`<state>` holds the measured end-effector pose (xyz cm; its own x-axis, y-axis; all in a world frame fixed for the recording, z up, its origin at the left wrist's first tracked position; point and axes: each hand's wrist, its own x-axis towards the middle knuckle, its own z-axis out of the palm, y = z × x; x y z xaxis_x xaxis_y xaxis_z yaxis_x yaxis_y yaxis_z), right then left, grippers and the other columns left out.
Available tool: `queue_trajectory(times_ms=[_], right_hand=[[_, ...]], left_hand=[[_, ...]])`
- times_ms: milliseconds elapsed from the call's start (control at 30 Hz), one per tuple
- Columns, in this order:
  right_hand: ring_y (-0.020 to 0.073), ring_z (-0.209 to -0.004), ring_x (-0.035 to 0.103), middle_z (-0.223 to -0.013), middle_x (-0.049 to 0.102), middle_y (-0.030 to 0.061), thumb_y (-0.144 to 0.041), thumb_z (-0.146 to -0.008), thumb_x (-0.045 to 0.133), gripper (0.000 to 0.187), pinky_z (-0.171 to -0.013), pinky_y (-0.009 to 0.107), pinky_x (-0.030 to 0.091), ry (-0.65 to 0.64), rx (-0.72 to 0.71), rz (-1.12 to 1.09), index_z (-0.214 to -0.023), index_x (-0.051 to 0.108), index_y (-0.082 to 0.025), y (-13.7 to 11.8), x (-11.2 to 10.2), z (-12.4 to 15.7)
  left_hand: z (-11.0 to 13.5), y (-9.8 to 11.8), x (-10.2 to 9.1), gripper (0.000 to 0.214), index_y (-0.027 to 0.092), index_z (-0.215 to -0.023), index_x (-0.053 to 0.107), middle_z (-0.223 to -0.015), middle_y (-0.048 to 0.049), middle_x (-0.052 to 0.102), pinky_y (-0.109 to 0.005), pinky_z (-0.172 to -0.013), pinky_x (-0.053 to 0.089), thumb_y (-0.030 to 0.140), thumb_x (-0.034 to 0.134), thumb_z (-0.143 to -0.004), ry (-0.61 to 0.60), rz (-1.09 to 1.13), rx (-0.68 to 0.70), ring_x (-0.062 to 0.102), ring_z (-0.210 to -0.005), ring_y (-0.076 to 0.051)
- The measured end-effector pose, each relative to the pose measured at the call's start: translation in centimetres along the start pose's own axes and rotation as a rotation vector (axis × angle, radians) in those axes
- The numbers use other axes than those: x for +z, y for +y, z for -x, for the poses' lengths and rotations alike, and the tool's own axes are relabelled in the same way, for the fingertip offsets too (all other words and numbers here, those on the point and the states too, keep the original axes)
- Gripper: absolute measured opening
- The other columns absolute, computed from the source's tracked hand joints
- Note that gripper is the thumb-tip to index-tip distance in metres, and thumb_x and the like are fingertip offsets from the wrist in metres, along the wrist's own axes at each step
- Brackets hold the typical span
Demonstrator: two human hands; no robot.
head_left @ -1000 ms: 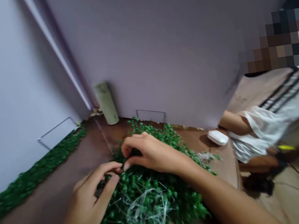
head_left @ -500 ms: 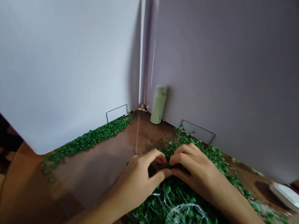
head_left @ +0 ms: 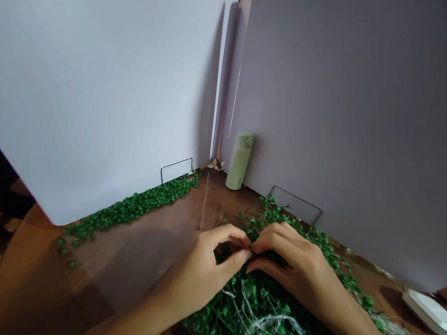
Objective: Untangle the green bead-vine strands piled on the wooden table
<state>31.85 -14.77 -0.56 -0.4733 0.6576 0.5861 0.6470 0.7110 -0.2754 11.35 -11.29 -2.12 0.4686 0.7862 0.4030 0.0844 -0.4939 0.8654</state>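
Both the left hand (head_left: 210, 259) and right hand (head_left: 299, 251) curl together over green foliage (head_left: 220, 327), each grip narrow, contents unclear.

Wooden table (head_left: 18, 287), brown, curved edge at left.
On it: heap of small-leaved green foliage (head_left: 214, 331), near side; strip of similar greenery (head_left: 136, 204) along the foot of a pale upright panel (head_left: 91, 97); second panel (head_left: 348, 104), at right; pale green bottle (head_left: 240, 162), standing near the corner; white object (head_left: 432, 311), lower right.
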Motion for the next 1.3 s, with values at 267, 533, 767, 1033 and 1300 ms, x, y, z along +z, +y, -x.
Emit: queue_trajectory(times_ms=[267,533,767,1033,1300], right_hand=[[0.0180,-0.085,0.056,-0.090,0.061,0.0020,-0.019,-0.098,0.064,0.011,-0.075,0.033,0.045,0.008,0.025,0.018,-0.093,0.055,-0.022,-0.6,0.5,0.0],[0.0180,-0.094,0.062,-0.102,0.067,0.0027,-0.026,-0.101,0.060,0.013,-0.084,0.033,0.049,-0.148,0.251,-0.169,-0.112,0.067,-0.027,0.3,-0.2,-0.4],[0.0173,-0.088,0.060,-0.091,0.070,0.0016,-0.026,-0.104,0.053,0.020,-0.082,0.035,0.046,-0.194,0.179,-0.284,-0.103,0.073,-0.026,-0.3,-0.9,-0.9],[0.0164,-0.081,0.056,-0.084,0.067,0.0004,-0.028,-0.103,0.055,0.019,-0.080,0.035,0.042,-0.190,0.186,-0.252,-0.089,0.066,-0.022,-0.5,-0.6,-0.7],[0.0138,-0.074,0.053,-0.075,0.062,-0.0023,-0.030,-0.102,0.055,0.024,-0.076,0.032,0.038,-0.165,0.187,-0.237,-0.080,0.061,-0.021,-0.8,-0.3,-0.5]], left_hand=[[0.1,0.6,0.3,0.012,0.020,-0.095,0.067,-0.090,0.0021,0.071,-0.027,-0.079,0.049,0.013,0.066,-0.085,-0.021,0.123,-0.060,0.064,-0.084,-0.012],[0.4,0.4,-0.4,0.011,0.023,-0.093,0.065,-0.094,0.0020,0.066,-0.029,-0.085,0.046,0.015,0.066,-0.087,0.079,-0.178,0.048,0.062,-0.091,-0.015],[0.8,1.4,-0.7,0.018,0.024,-0.091,0.062,-0.084,0.0038,0.062,-0.029,-0.082,0.038,0.007,0.064,-0.086,0.145,-0.458,0.302,0.058,-0.086,-0.015],[0.8,1.2,-0.6,0.017,0.024,-0.091,0.061,-0.080,0.0044,0.063,-0.032,-0.080,0.032,0.007,0.062,-0.090,0.160,-0.521,0.370,0.057,-0.084,-0.015],[1.0,1.7,-0.6,0.022,0.021,-0.082,0.057,-0.072,0.0081,0.061,-0.031,-0.079,0.029,0.001,0.066,-0.085,0.179,-0.517,0.363,0.055,-0.078,-0.013]])
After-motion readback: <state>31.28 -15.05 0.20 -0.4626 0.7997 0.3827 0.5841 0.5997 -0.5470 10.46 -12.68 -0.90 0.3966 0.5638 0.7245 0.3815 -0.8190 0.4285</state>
